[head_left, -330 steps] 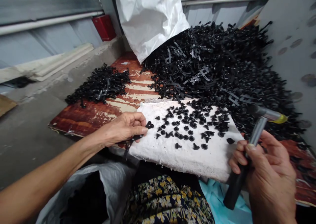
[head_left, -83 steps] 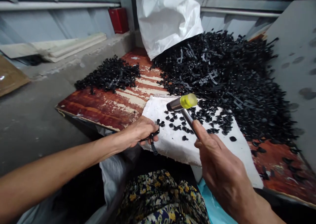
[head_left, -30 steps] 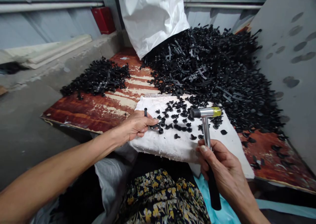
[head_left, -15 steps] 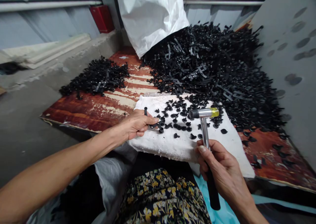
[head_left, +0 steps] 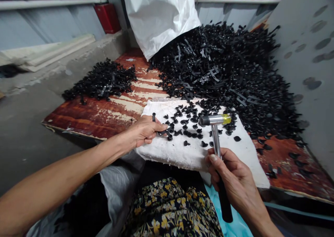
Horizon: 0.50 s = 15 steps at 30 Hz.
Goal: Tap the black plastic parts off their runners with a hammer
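Note:
My left hand (head_left: 145, 131) is closed on a black plastic part (head_left: 164, 132) with round ends, one of which sticks up behind the knuckles. It is over the left side of a white cloth pad (head_left: 153, 153). In my right hand (head_left: 232, 171) is a small mallet (head_left: 216, 132) with a metal shaft, a black grip, and a head with one black and one yellow face. The mallet head hangs above the pad's right part. Several loose black caps with short stems (head_left: 194, 135) lie scattered on the cloth between the hands.
A big heap of black plastic parts (head_left: 235, 63) covers the back right of the worn red board (head_left: 78, 117). A smaller pile (head_left: 104, 80) lies left. A white sack (head_left: 161, 17) hangs behind; a grey panel (head_left: 308, 73) stands right. Below left is an open bag (head_left: 114, 191).
Both hands keep almost the same position, with the black part and the mallet still held. The view has shifted very slightly.

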Tool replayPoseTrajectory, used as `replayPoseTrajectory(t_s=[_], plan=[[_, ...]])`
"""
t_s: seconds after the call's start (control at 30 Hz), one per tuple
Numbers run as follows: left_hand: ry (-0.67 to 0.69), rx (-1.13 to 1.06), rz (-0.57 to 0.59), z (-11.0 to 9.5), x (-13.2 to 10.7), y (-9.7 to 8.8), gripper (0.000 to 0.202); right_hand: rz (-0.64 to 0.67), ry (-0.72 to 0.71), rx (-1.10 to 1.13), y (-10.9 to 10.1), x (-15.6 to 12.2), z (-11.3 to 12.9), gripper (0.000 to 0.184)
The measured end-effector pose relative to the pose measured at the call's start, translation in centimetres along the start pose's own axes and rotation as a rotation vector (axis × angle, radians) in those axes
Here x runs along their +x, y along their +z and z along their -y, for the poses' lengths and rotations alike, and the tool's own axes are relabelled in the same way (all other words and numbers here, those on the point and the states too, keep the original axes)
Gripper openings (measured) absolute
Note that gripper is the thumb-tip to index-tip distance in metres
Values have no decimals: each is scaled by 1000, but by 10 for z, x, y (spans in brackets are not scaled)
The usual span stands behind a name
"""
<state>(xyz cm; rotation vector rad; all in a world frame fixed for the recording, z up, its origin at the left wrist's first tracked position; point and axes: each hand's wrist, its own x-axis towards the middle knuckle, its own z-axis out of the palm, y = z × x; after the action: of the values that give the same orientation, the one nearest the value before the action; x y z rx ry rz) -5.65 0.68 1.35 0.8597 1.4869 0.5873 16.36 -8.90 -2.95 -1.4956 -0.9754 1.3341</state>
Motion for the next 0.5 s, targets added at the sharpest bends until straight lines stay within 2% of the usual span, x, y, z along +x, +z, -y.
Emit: replayPoseTrajectory(t_s=[0.13,0.2,0.27,0.37,0.5], plan=[[34,43,-26,0,0,0,22,10,-23,-71,-1,-2,1,45],[31,79,-53,-2,0,1,23,38,-84,-168,-3,-3,1,42],[15,110,-64,-4,-1,1,23,53,-212,-302,-6,-4,2,38],[-1,158,-82,-7,0,0,21,42,-486,-508,-8,-2,4,37],[-5,208,-94,-10,4,0,20,98,-822,-676,-2,3,13,50]])
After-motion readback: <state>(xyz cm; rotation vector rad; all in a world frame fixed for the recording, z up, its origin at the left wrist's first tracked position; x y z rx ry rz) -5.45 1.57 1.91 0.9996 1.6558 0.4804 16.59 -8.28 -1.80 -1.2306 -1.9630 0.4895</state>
